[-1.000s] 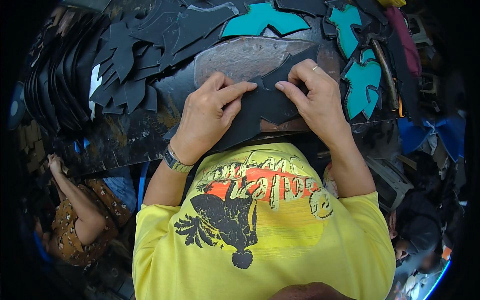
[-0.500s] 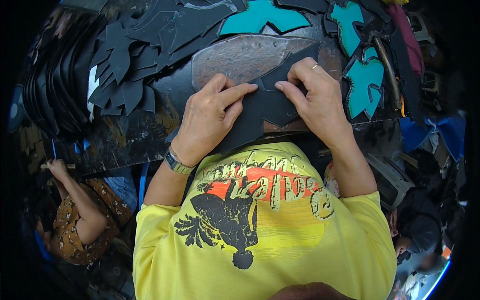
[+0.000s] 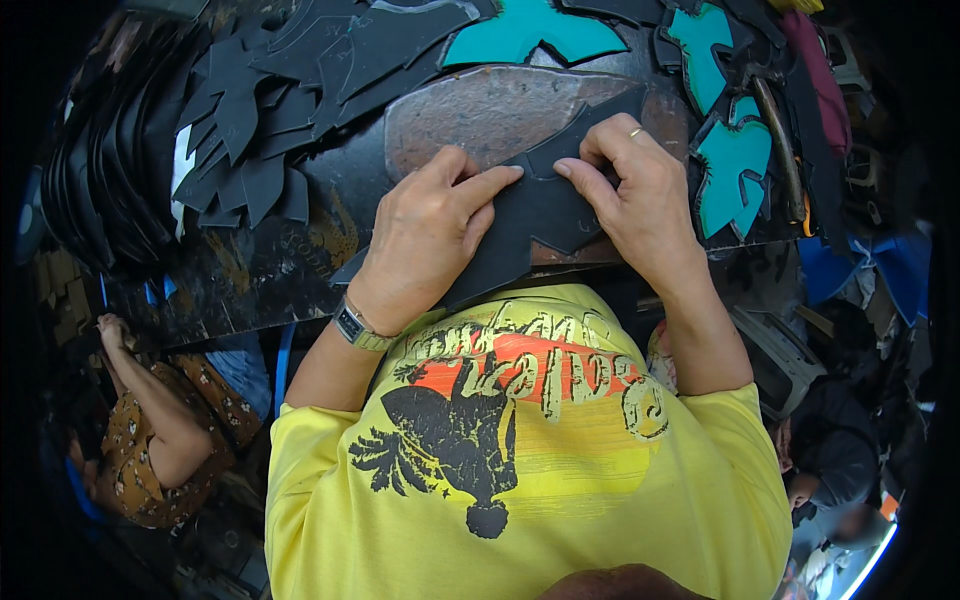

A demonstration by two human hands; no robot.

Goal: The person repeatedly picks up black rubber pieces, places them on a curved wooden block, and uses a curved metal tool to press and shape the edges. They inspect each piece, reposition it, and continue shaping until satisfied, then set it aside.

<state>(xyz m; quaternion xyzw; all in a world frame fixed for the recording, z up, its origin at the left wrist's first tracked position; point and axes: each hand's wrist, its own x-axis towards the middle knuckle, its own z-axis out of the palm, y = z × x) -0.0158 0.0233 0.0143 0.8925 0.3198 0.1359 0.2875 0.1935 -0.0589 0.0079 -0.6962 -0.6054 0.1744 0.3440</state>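
Near the table's front edge lies a black, leather-like cut-out piece, slanting from lower left to upper right over a slab with a worn brown top. My left hand is closed on its left side, the index fingertip pressed down near a seam where two parts meet. From the other side my right hand, a ring on one finger, pinches the piece with thumb and bent fingers. The two hands are a short gap apart. Some fingertips and the piece's underside are hidden.
Loose black cut-outs cover the table's back left, beside a thick row of curved black pieces. Teal shapes lie at the back; another teal shape is at right, beside a hammer. A co-worker's arm is at lower left.
My hands and the black piece have barely shifted, slightly to the right, with the same hold. At lower left, the co-worker's hand has moved a little.
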